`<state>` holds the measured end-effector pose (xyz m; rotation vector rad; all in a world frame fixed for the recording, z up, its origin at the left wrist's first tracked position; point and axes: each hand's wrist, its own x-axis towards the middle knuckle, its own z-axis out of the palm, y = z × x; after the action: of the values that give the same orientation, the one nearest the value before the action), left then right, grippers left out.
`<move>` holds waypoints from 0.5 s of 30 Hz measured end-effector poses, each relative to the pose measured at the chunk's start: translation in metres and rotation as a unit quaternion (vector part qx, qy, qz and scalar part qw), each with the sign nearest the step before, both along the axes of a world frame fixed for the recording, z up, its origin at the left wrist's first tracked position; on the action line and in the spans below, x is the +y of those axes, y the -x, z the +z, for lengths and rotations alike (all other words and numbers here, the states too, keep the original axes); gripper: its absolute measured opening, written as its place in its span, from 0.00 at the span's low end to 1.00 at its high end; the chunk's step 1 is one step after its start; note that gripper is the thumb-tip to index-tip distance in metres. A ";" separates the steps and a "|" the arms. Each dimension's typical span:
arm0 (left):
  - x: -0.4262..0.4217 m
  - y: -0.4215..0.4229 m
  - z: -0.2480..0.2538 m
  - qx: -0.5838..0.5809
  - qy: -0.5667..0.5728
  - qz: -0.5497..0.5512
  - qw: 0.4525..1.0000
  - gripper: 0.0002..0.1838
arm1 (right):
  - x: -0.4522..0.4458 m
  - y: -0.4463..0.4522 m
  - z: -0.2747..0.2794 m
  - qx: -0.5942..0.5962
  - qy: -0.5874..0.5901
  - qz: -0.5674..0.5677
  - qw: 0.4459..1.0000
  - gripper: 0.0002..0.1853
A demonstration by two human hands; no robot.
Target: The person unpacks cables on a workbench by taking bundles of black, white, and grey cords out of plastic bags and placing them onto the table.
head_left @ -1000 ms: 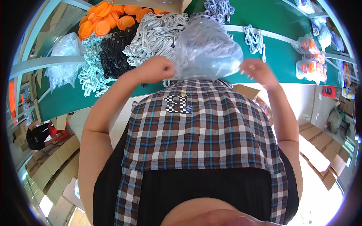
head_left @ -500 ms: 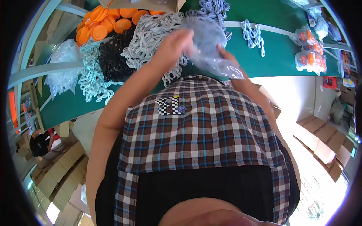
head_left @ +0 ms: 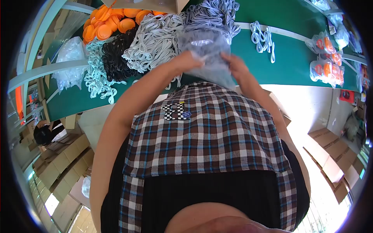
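Observation:
A clear plastic bag [head_left: 206,44] is stretched between my two hands over the near edge of the green table, its upper part overlapping a pile of grey-blue cords [head_left: 211,17]. My left hand [head_left: 189,61] is closed on the bag's left side, the thumb and fingers pinching the film. On the other side my right hand [head_left: 236,66] grips the bag's right edge, with slight blur at the fingers. I cannot make out any contents in the bag. Bundles of white cord [head_left: 153,40] lie just beyond my left hand.
Black cords [head_left: 116,58], pale green cords [head_left: 99,72] and orange discs [head_left: 105,25] are piled at the left, beside plastic bags [head_left: 70,58]. Several white cord bundles [head_left: 262,37] lie right of my hands. Packed orange items [head_left: 327,72] sit at the far right. A person [head_left: 44,134] is at lower left.
My left hand has come down and right onto the bag. The bag is now spread more upright between both hands, where before it sagged toward the right.

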<state>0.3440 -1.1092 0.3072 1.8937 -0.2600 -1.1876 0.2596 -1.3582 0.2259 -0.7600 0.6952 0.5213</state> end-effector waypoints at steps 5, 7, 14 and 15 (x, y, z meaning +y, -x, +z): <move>-0.026 -0.002 -0.001 -0.041 -0.021 -0.019 0.999 0.16 | 0.000 0.014 0.019 -0.022 0.031 0.024 0.999 0.19; -0.027 -0.004 -0.001 -0.059 -0.036 -0.024 0.997 0.16 | -0.008 0.040 0.030 -0.030 0.040 0.038 0.998 0.17; -0.008 0.032 -0.004 -0.106 -0.088 -0.017 0.990 0.16 | -0.014 -0.013 0.011 -0.045 0.068 0.113 0.990 0.11; -0.006 0.036 -0.004 -0.116 -0.095 -0.015 0.989 0.17 | -0.009 -0.013 0.011 -0.051 0.074 0.124 0.988 0.11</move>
<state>0.3076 -1.1149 0.3035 2.2058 -0.3107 -1.0407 0.2730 -1.3673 0.2374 -1.0129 0.5517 0.6567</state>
